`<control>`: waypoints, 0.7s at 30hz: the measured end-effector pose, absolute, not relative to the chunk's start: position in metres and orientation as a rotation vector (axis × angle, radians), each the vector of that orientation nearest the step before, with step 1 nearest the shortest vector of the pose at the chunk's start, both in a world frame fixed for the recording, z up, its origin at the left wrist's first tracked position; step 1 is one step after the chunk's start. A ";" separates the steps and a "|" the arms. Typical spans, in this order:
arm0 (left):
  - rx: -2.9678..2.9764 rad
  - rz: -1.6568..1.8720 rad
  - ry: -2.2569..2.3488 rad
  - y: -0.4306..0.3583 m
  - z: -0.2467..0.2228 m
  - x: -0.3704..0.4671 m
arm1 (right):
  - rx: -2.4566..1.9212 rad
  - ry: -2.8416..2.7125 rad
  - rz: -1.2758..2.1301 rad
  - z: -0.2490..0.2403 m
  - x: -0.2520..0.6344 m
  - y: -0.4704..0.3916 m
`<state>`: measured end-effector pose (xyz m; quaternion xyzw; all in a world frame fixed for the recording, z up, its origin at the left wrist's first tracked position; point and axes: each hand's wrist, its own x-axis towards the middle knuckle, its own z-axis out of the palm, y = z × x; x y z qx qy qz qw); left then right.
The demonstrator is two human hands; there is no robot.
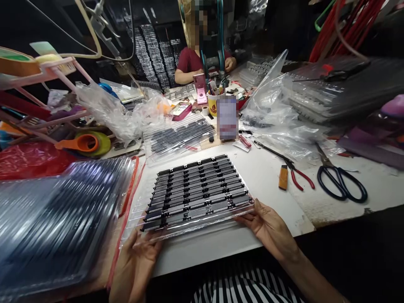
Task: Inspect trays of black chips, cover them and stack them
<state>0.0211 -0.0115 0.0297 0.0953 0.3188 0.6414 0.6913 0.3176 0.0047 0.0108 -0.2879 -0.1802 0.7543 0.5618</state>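
In the head view, the clear plastic tray [194, 228] was over the near edge of the white tabletop [267, 179], its closely set rows of black parts [198, 189] showing no obvious gap; the loading looked complete, though whether anything remained to be done with it could not be told. The left hand [135, 265] gripped its near left corner and the right hand [273, 230] its near right one, fingers curled under the rim. Whether the far edge touched the tabletop was unclear. A stack of trays [57, 227] crowded the left side, and another tray [179, 136] and a phone [227, 118] stood beyond, limiting room that way. Pliers [288, 162] and scissors [327, 163] lay to the right, apart from the held tray.
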 end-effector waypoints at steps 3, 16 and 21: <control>0.215 1.455 0.850 -0.011 0.037 0.023 | -0.677 -0.442 1.777 0.011 0.319 0.004; 0.293 1.405 1.011 -0.005 0.050 0.024 | -0.792 -0.817 1.792 0.020 0.337 0.011; 0.345 1.426 0.999 -0.006 0.044 0.026 | -0.891 -0.782 1.751 0.013 0.336 0.008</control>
